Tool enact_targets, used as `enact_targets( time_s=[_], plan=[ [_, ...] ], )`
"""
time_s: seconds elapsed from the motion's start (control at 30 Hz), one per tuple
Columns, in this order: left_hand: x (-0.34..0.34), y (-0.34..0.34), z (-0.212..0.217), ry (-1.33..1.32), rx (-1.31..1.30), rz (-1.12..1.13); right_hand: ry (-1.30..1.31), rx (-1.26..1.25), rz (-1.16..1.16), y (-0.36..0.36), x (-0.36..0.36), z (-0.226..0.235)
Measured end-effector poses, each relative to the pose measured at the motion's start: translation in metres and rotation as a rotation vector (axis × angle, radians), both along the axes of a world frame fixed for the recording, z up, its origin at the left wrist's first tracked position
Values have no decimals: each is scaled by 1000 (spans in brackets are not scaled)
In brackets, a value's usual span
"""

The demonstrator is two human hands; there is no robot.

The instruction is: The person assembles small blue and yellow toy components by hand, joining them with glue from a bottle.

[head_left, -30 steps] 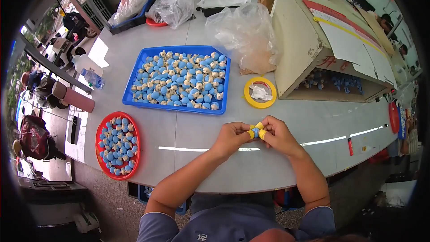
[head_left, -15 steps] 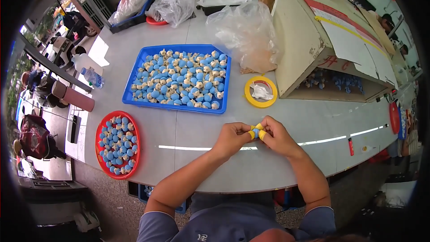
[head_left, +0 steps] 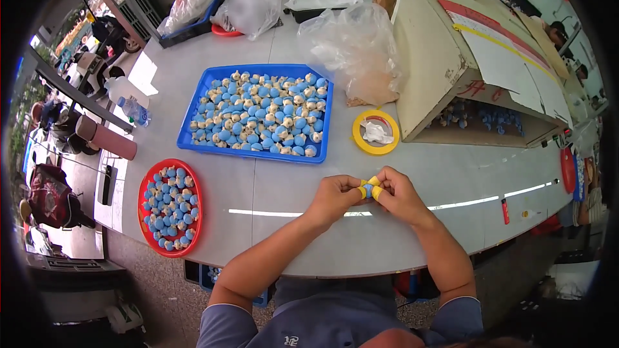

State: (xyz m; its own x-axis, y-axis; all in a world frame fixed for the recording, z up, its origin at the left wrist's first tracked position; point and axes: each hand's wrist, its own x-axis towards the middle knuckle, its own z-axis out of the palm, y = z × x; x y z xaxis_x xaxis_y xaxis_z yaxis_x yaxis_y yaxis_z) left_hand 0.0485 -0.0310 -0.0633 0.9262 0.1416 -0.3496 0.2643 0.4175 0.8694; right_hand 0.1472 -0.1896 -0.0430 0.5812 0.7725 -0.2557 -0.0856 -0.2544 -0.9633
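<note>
- Pale grey tabletop [head_left: 451,174], streaked with reflected light, was seen beneath the work; near its front edge, a small rounded light-blue piece [head_left: 369,191] was held between both hands. Whether the table was touched by it could not be told.
- The piece was pinched from the left by the left hand [head_left: 332,198] and from the right by the right hand [head_left: 401,198], with yellow coverings [head_left: 378,193] worn on the fingertips. It could be dented or shot loose, it was judged, if one side were pressed harder than the other.
- Much of it was hidden by those coverings, so a crooked fit could easily be missed.
- Beyond the hands, a flat yellow ring-shaped roll [head_left: 375,149] was placed, where knuckles could be caught during a forward reach.
- A blue rectangular plastic tray [head_left: 251,154] was crowded with blue-and-cream pieces; these could be disturbed if the crumpled clear plastic bag [head_left: 354,45] by its far right corner were dragged.
- A red round plastic tray [head_left: 199,219], similarly loaded, was set near the table's front-left edge; it could be tipped by a stray left elbow.
</note>
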Motion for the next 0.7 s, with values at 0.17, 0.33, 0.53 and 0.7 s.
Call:
enact_targets(
  time_s=[0.17, 0.33, 0.53, 0.7],
  plan=[
    [-2, 7, 2, -28, -91, -2, 59, 60, -41, 6, -3, 2],
    [-1, 5, 3, -24, 38, -84, 168, 88, -97, 7, -7, 11],
    [-15, 20, 27, -130, 83, 126, -20, 172, -259, 6, -8, 5],
    [-80, 78, 65, -153, 471, 491, -57, 197, -354, -2, -4, 1]
  ],
)
